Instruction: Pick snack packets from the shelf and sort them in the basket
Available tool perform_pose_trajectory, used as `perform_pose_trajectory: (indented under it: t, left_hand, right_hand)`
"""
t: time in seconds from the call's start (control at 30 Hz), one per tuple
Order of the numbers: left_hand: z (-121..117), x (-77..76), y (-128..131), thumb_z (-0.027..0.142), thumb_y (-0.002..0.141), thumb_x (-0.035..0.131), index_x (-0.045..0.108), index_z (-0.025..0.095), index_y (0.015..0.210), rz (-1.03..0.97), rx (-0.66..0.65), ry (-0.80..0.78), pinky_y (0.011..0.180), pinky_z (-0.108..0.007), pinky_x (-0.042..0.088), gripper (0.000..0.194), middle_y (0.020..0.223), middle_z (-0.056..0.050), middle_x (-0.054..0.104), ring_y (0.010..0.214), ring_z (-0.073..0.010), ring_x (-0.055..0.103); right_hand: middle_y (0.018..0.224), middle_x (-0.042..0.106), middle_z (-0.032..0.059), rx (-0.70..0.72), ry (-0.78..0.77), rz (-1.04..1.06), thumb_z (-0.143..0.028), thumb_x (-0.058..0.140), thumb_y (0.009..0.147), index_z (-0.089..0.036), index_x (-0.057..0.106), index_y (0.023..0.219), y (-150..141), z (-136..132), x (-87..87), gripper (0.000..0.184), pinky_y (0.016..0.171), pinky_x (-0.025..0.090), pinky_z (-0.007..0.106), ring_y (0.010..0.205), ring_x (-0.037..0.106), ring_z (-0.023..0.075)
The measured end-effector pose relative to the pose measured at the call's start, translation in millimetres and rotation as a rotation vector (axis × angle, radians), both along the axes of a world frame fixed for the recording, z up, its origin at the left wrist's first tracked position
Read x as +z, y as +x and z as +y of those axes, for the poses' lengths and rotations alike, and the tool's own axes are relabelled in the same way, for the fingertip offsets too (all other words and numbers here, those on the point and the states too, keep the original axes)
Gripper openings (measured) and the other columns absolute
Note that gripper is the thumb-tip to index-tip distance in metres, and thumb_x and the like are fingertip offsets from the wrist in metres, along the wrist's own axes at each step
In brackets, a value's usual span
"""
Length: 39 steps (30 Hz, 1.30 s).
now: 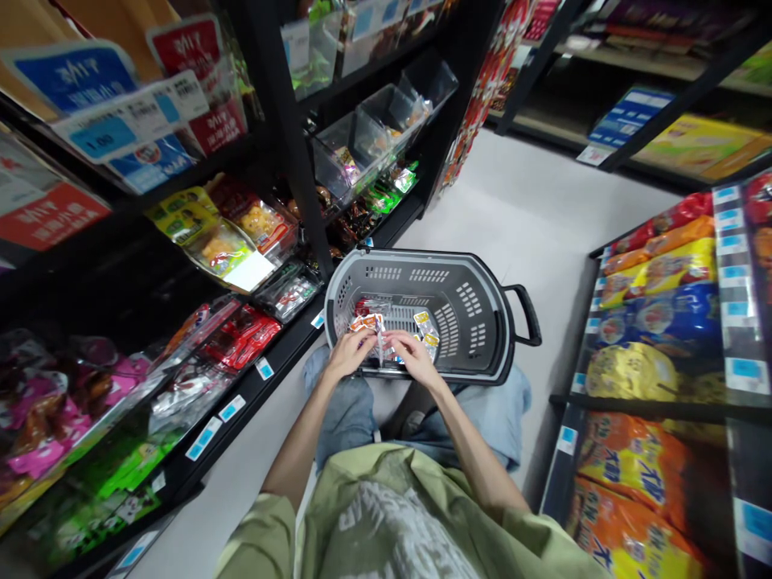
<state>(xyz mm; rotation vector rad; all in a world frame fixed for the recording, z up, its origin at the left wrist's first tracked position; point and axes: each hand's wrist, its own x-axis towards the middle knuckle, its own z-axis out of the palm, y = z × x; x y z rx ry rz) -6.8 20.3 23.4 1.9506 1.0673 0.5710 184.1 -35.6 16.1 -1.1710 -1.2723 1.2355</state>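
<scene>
A grey plastic shopping basket (476, 322) stands on the floor in front of my knees, its black handle pointing right. Several small snack packets (369, 318) lie in its bottom, orange-and-white ones on the left and yellow ones (425, 320) on the right. My left hand (350, 351) and my right hand (415, 355) reach over the near rim, and their fingers meet on a small clear packet (382, 341) held between them. Both hands are closed on it.
Black shelving on the left holds snack bags (217, 241), clear bins (362, 141) and price tags. Another shelf on the right carries large yellow and blue bags (651, 322). The pale floor aisle (531, 209) runs away beyond the basket.
</scene>
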Motion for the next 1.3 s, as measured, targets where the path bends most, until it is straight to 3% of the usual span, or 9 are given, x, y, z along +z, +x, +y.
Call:
perform_pose_trajectory:
  t: [0.1, 0.3, 0.5, 0.73, 0.9, 1.13, 1.3]
  left_hand:
    - [2, -0.2, -4, 0.041, 0.092, 0.044, 0.066, 0.016, 0.098, -0.002, -0.018, -0.040, 0.067, -0.025, 0.047, 0.034, 0.080, -0.002, 0.070, 0.074, -0.0174, 0.064]
    - [3, -7.2, -5, 0.037, 0.086, 0.056, 0.062, 0.015, 0.110, -0.176, 0.012, -0.108, 0.075, -0.027, 0.050, 0.034, 0.095, -0.005, 0.072, 0.084, -0.0194, 0.066]
    - [1, -5.9, -1, 0.035, 0.085, 0.058, 0.061, 0.016, 0.109, -0.128, 0.059, -0.074, 0.070, -0.027, 0.051, 0.031, 0.091, -0.005, 0.073, 0.076, -0.0185, 0.068]
    - [-2, -4.7, 1, 0.033, 0.072, 0.072, 0.052, 0.021, 0.121, 0.020, 0.059, -0.037, 0.067, -0.027, 0.050, 0.054, 0.092, -0.003, 0.074, 0.078, -0.0215, 0.069]
    - [-2, -3.4, 1, 0.035, 0.075, 0.069, 0.051, 0.021, 0.124, 0.044, 0.068, -0.043, 0.066, -0.028, 0.050, 0.055, 0.090, -0.004, 0.074, 0.075, -0.0215, 0.069]
    - [0, -4.8, -1, 0.029, 0.086, 0.055, 0.052, 0.018, 0.124, -0.068, -0.010, -0.084, 0.068, -0.027, 0.050, 0.040, 0.092, -0.006, 0.073, 0.071, -0.0185, 0.067]
    - [1, -8.0, -2, 0.028, 0.086, 0.054, 0.054, 0.017, 0.122, -0.110, -0.010, -0.080, 0.066, -0.026, 0.050, 0.038, 0.089, -0.005, 0.073, 0.068, -0.0173, 0.066]
  right_hand:
    - [0.115, 0.060, 0.0079, 0.018, 0.108, -0.135, -0.039, 0.060, 0.086, -0.025, 0.070, 0.095, -2, -3, 3.8, 0.020, 0.066, 0.054, 0.028, 0.101, 0.060, 0.0219]
    - [0.101, 0.064, 0.0071, -0.220, 0.030, -0.152, -0.038, 0.068, 0.078, -0.023, 0.060, 0.105, -6, 0, -14.0, 0.032, 0.053, 0.049, 0.024, 0.070, 0.062, 0.0151]
    - [0.081, 0.067, 0.0044, -0.118, -0.018, -0.144, -0.041, 0.066, 0.079, -0.020, 0.063, 0.096, -6, 1, -24.1, 0.027, 0.054, 0.050, 0.027, 0.064, 0.063, 0.0168]
    - [0.075, 0.063, 0.0011, -0.161, -0.008, -0.171, -0.040, 0.064, 0.080, -0.021, 0.058, 0.089, -6, 1, -21.1, 0.022, 0.049, 0.046, 0.025, 0.055, 0.058, 0.0136]
    - [0.076, 0.064, 0.0015, -0.174, 0.008, -0.198, -0.039, 0.063, 0.081, -0.021, 0.058, 0.090, -6, 0, -20.0, 0.021, 0.049, 0.043, 0.023, 0.058, 0.057, 0.0135]
    - [0.078, 0.065, 0.0024, -0.199, 0.008, -0.192, -0.042, 0.064, 0.080, -0.020, 0.060, 0.092, -7, 0, -19.4, 0.025, 0.050, 0.044, 0.025, 0.057, 0.056, 0.0135]
    - [0.075, 0.065, 0.0019, -0.200, 0.025, -0.201, -0.043, 0.063, 0.080, -0.021, 0.060, 0.090, -7, 0, -16.9, 0.025, 0.050, 0.041, 0.025, 0.056, 0.054, 0.0134]
